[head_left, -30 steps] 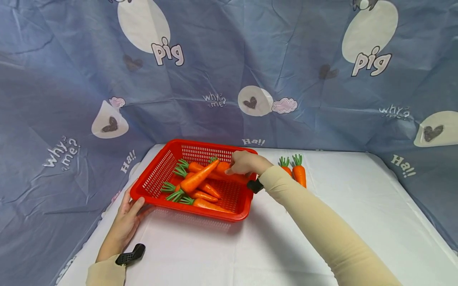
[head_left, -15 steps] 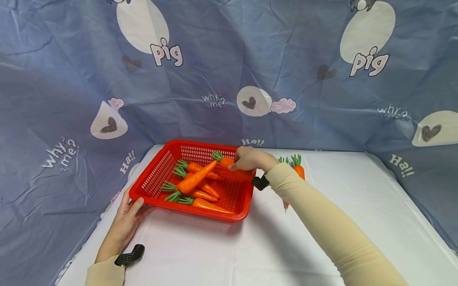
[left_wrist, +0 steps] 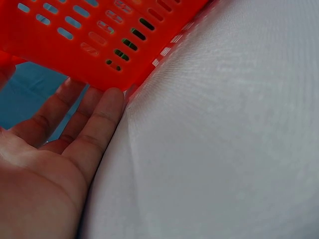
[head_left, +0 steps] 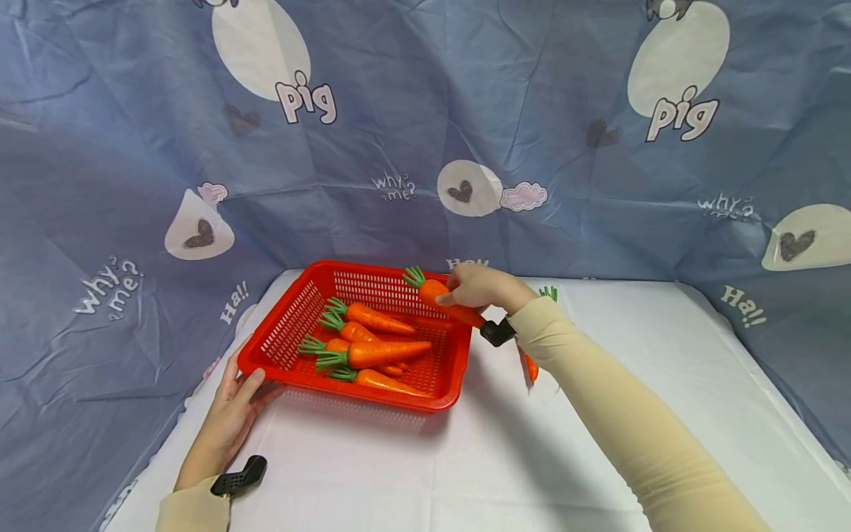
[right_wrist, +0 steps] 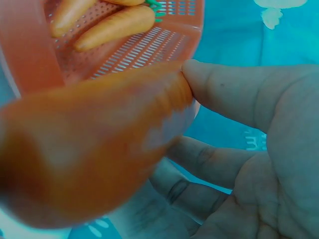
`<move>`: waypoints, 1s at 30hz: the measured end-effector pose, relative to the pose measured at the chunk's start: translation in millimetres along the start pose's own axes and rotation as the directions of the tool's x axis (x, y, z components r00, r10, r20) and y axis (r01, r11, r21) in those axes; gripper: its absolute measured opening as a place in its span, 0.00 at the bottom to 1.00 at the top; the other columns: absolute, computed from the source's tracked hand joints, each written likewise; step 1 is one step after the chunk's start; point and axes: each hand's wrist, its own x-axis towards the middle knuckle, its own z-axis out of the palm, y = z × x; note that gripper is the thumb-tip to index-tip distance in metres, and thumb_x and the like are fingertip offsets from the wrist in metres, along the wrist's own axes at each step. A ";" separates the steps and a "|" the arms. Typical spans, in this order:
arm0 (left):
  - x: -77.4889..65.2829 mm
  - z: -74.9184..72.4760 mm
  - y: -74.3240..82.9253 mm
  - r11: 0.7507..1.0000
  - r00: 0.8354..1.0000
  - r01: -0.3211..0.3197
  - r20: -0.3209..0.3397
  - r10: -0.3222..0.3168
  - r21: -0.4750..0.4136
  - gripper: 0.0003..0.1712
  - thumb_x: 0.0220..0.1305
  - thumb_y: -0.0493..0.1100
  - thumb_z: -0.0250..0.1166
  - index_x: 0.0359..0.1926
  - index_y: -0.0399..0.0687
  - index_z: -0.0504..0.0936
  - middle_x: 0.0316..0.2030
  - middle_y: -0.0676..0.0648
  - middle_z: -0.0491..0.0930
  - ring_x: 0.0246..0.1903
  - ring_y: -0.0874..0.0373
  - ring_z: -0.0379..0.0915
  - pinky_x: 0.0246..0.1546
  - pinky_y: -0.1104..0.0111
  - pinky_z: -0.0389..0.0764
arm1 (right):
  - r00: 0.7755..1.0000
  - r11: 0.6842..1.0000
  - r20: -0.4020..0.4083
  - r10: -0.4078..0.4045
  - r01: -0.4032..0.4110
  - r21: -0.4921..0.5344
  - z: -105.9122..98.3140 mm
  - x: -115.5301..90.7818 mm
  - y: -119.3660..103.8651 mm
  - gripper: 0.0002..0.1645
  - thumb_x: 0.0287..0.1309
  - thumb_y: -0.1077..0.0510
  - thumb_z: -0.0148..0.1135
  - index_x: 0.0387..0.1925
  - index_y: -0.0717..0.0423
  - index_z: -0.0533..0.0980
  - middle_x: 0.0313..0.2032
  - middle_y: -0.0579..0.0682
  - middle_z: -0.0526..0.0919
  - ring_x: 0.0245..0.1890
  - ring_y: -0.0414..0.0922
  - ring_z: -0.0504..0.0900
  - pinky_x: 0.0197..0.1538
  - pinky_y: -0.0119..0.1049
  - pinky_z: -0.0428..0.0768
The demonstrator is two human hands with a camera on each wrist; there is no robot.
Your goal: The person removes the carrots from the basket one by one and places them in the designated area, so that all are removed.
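A red plastic basket (head_left: pixel 459 369) with slotted walls holds several orange carrots (head_left: pixel 388 355) with green tops. At its front left corner my left hand (head_left: pixel 229 421) holds it, thumb on the rim. In the left wrist view, the fingertips (left_wrist: pixel 112 102) meet the basket's lower edge. Over the basket's back right corner, my right hand (head_left: pixel 485 288) pinches a carrot (head_left: pixel 432 290) between thumb and fingers. Its green top points left toward the back, and its narrow end slants down to the right under the hand. The right wrist view shows this carrot large and blurred.
On the white tablecloth (head_left: pixel 372 473), right of the basket, lie more carrots (head_left: pixel 530 366), mostly hidden behind the right forearm. A blue printed curtain (head_left: pixel 572 148) hangs behind the table and along both sides.
My right hand has moved right and slightly up with its carrot, out toward the basket's rim. A carrot that leaned on it has dropped flat among the others. The left hand stays put.
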 end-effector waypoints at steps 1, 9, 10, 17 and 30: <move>0.0 -0.1 -0.1 1.000 1.000 -0.001 0.000 0.001 0.001 0.37 0.86 0.41 0.51 0.85 0.64 0.48 0.69 0.58 0.67 0.59 0.71 0.80 0.55 0.73 0.87 | 1.000 1.000 -0.002 0.001 -0.001 0.011 -1.4 -1.4 1.0 0.30 0.75 0.47 0.65 0.67 0.64 0.76 0.58 0.58 0.81 0.47 0.50 0.84 0.55 0.42 0.89; 0.5 -0.4 -0.1 1.000 1.000 0.003 0.003 -0.003 0.005 0.37 0.86 0.41 0.51 0.86 0.64 0.47 0.69 0.58 0.66 0.58 0.71 0.80 0.55 0.73 0.87 | 1.000 0.996 -0.005 0.023 -0.023 0.088 -9.3 -6.4 10.2 0.35 0.76 0.48 0.65 0.73 0.65 0.71 0.64 0.61 0.78 0.52 0.52 0.86 0.60 0.47 0.89; 0.6 -0.6 -0.1 1.000 1.000 0.003 0.004 -0.003 0.004 0.37 0.86 0.41 0.51 0.86 0.64 0.47 0.69 0.58 0.66 0.58 0.71 0.81 0.55 0.73 0.87 | 1.000 0.995 -0.005 0.030 -0.029 0.093 -9.6 -6.4 11.5 0.36 0.75 0.48 0.65 0.73 0.65 0.71 0.65 0.61 0.78 0.53 0.53 0.86 0.60 0.47 0.88; 0.6 -1.6 -0.8 1.000 1.000 0.006 0.002 -0.006 -0.006 0.37 0.86 0.41 0.51 0.85 0.64 0.47 0.69 0.58 0.66 0.58 0.71 0.81 0.55 0.73 0.87 | 0.999 0.994 -0.005 0.037 -0.036 0.102 -11.2 -10.5 19.0 0.37 0.76 0.47 0.65 0.75 0.63 0.70 0.66 0.60 0.77 0.57 0.53 0.84 0.62 0.48 0.87; 0.8 -1.3 -0.5 1.000 1.000 0.007 0.004 -0.007 0.003 0.37 0.86 0.41 0.51 0.86 0.63 0.47 0.69 0.58 0.66 0.58 0.71 0.81 0.55 0.74 0.87 | 0.997 0.988 -0.077 0.003 0.009 0.151 -6.3 -16.9 37.6 0.37 0.77 0.46 0.63 0.73 0.66 0.70 0.59 0.62 0.80 0.52 0.53 0.85 0.58 0.48 0.90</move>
